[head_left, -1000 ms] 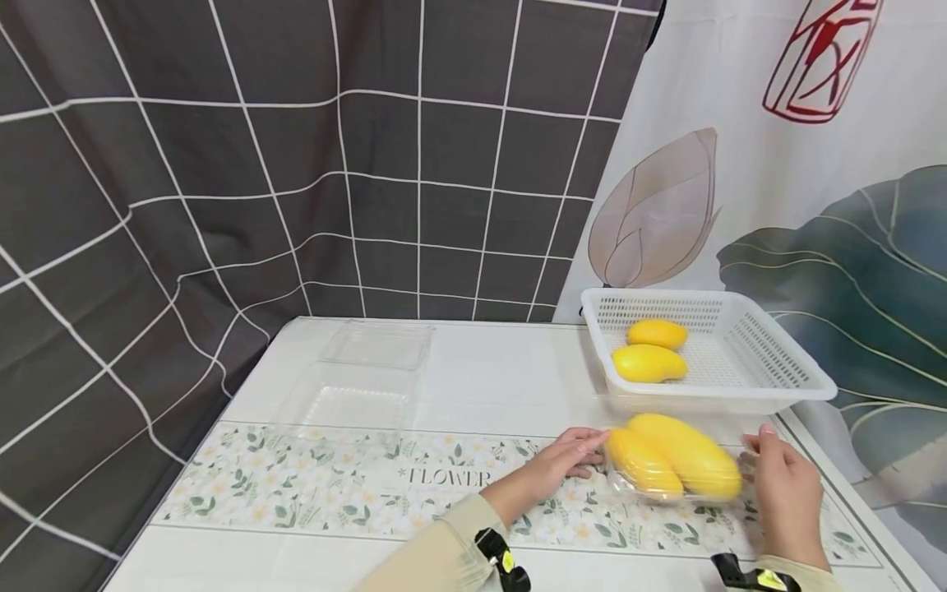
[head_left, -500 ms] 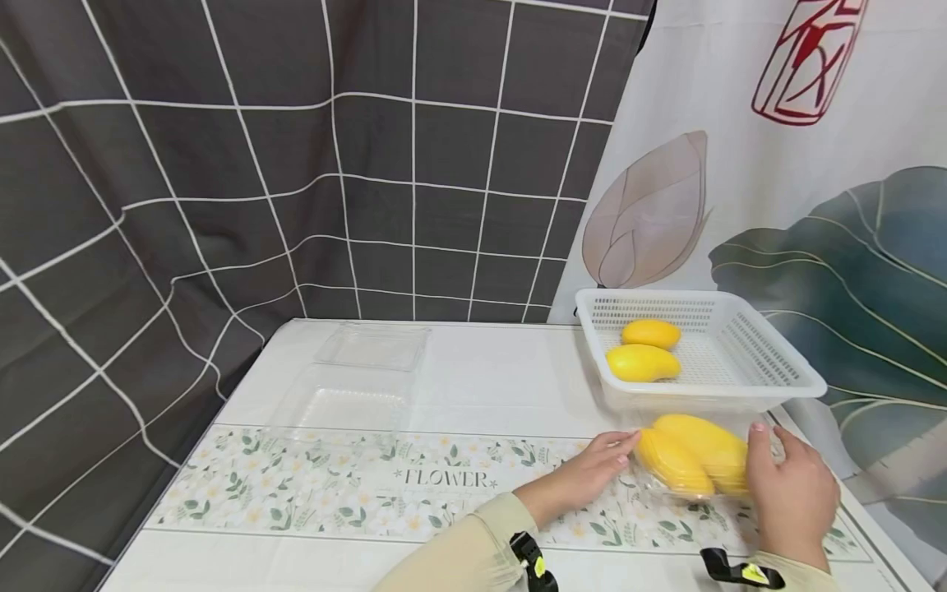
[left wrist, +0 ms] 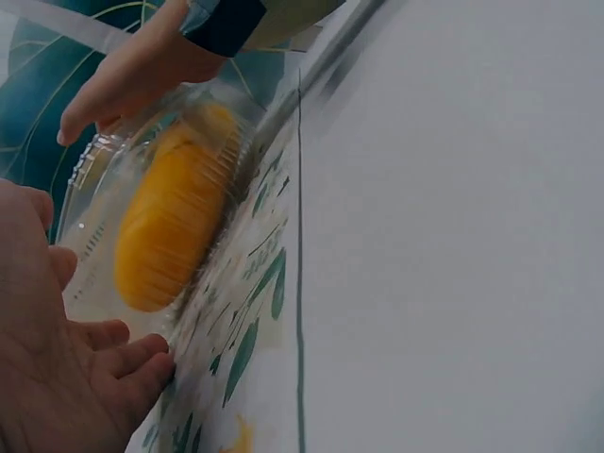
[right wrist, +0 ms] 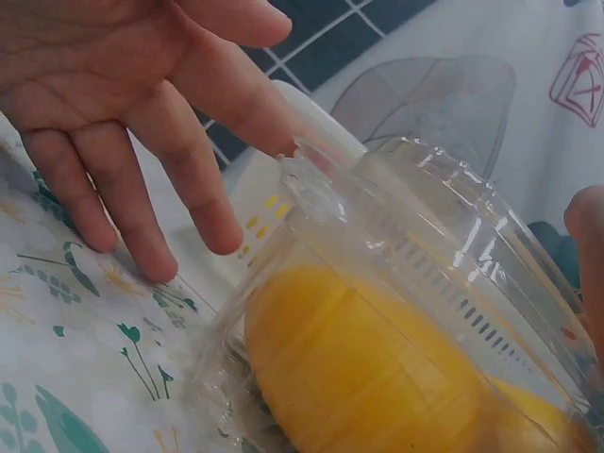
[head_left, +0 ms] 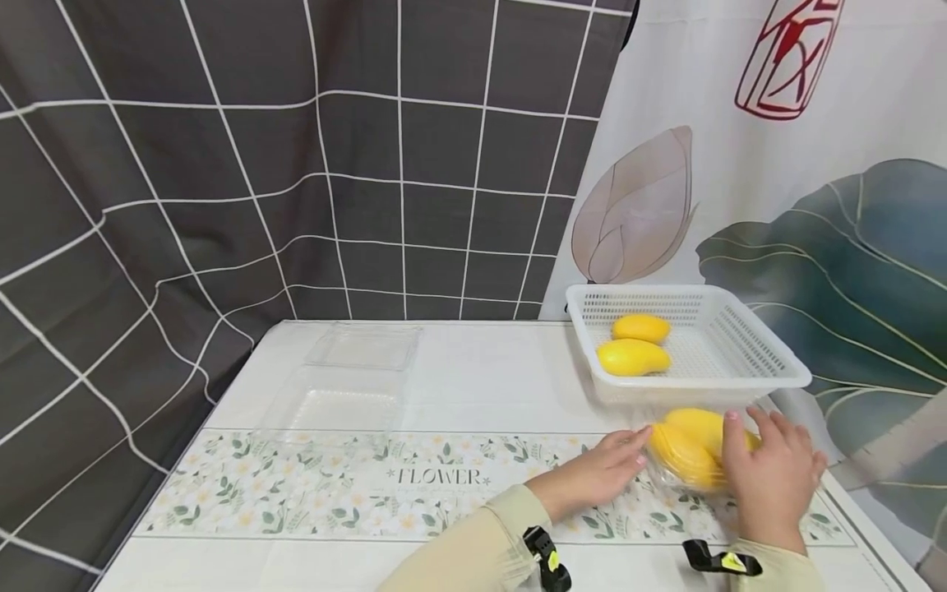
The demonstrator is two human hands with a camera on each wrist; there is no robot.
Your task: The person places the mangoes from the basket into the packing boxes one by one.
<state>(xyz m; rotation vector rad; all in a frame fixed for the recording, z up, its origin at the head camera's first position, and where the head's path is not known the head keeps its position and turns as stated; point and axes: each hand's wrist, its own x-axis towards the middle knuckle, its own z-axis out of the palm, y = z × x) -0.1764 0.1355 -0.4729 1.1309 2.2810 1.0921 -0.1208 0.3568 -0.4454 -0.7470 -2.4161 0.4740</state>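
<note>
Two yellow mangoes [head_left: 684,456] lie inside a clear plastic clamshell box [right wrist: 453,255], its lid down over them. My left hand [head_left: 602,473] is at the box's left end, fingers extended and palm facing it; in the right wrist view its index fingertip meets the box's corner tab. Over the right end is my right hand [head_left: 773,469], its thumb side overlapping the mangoes in the head view. The left wrist view shows this right hand [left wrist: 142,71] beside the lid with one digit stretched out; its other fingers are partly hidden.
Behind the box stands a white perforated basket [head_left: 769,380] holding two more mangoes [head_left: 632,357]. Another clear clamshell [head_left: 348,403] lies unfolded at the table's left. A floral runner strip [head_left: 296,485] crosses the white table [head_left: 473,386]; curtains hang behind.
The boxed mangoes have shifted right and turned a little, the left hand following them. My right hand has come in from beside the box to over its right end.
</note>
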